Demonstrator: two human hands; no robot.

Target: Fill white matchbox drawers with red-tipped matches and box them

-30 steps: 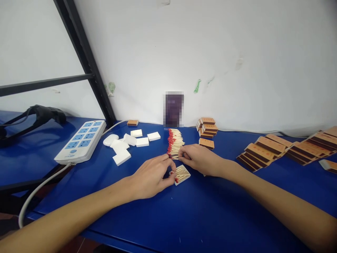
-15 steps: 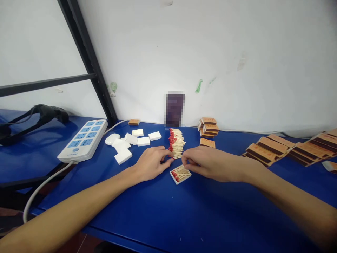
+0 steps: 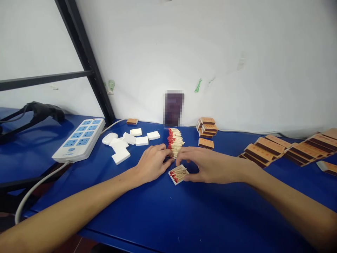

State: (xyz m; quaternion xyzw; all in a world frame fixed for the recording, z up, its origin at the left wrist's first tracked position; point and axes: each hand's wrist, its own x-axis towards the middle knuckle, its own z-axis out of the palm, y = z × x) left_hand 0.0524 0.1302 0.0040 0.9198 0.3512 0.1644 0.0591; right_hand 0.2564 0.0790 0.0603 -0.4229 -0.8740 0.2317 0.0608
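A white matchbox tray [image 3: 178, 174] with red-headed matches inside lies on the blue table in front of me. Just behind it is a long pile of loose matches [image 3: 176, 140], heads to the left. My left hand [image 3: 154, 163] rests at the pile's near left end, its thumb and index finger slightly apart; no held match is visible. Over the tray's right side, my right hand [image 3: 204, 163] has its thumb at the tray's near right edge. Its bent fingers are apart from the thumb, close to the pile's near end, and their tips are partly hidden.
White closed-looking tray pieces [image 3: 121, 156] lie at left beside a power strip [image 3: 80, 138]. Matchboxes [image 3: 207, 128] are stacked at back right. Overlapping matchbox sleeves [image 3: 268, 147] spread at far right. One matchbox [image 3: 132, 121] sits near the wall; a black metal frame [image 3: 86, 63] stands left.
My right hand has opened from a pinch above the tray, its thumb dropping to the tray's right edge. My left hand stays by the pile. The view has shifted slightly.
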